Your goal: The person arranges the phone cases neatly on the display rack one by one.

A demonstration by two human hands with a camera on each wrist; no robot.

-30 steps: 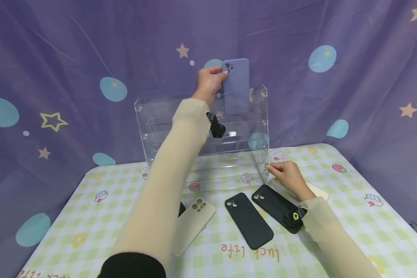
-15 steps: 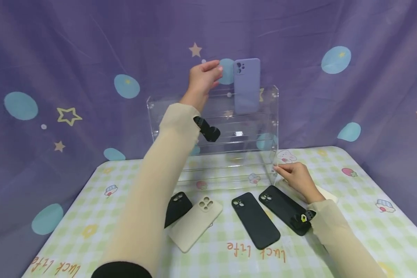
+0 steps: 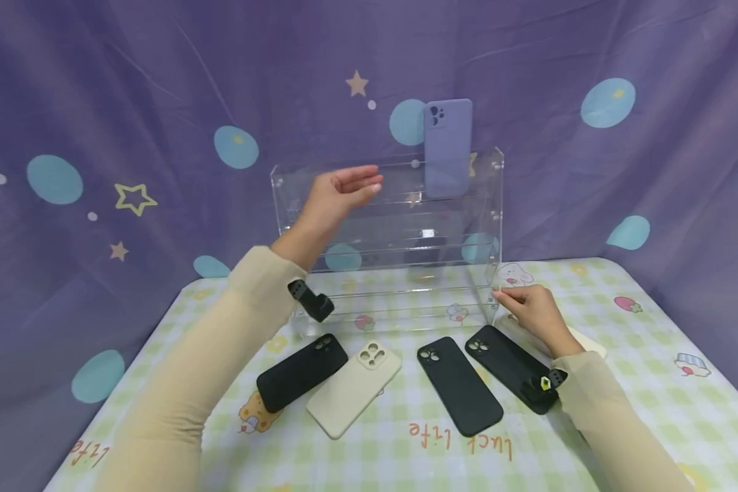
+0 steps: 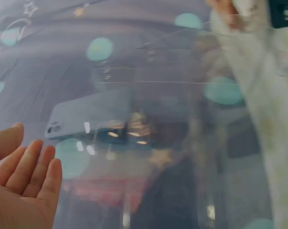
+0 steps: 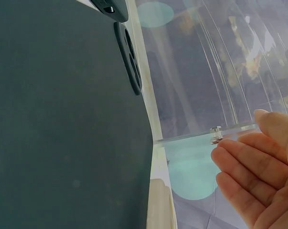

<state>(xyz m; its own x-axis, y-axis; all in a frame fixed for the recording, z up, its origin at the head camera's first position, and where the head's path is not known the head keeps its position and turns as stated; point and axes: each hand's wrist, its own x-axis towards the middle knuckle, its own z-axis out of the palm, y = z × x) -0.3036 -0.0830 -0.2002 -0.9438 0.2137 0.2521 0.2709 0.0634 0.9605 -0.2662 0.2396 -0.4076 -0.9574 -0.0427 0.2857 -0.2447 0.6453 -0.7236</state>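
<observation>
A clear acrylic display rack (image 3: pixel 381 239) with stepped tiers stands at the back of the table. On its top tier, toward the right, a lilac phone case (image 3: pixel 448 147) leans upright; the left wrist view shows this phone case (image 4: pixel 86 117) through the clear plastic. My left hand (image 3: pixel 338 198) hangs in front of the rack's upper part, fingers extended and holding nothing. With thumb and fingertips my right hand (image 3: pixel 535 314) pinches the rack's right side edge low down. In the right wrist view this hand (image 5: pixel 258 167) has its thumb and fingers about the clear panel.
On the checked tablecloth (image 3: pixel 178 369) lie a black phone case (image 3: pixel 301 372), a cream phone case (image 3: pixel 353 389) and two dark phone cases (image 3: pixel 460 386). A whitish case (image 3: pixel 589 343) lies partly hidden behind my right hand. A purple patterned curtain (image 3: pixel 160 82) hangs behind.
My left hand has let go of the lilac phone case and moved left and down from it. The case stays on the top tier. My right hand keeps its place at the rack.
</observation>
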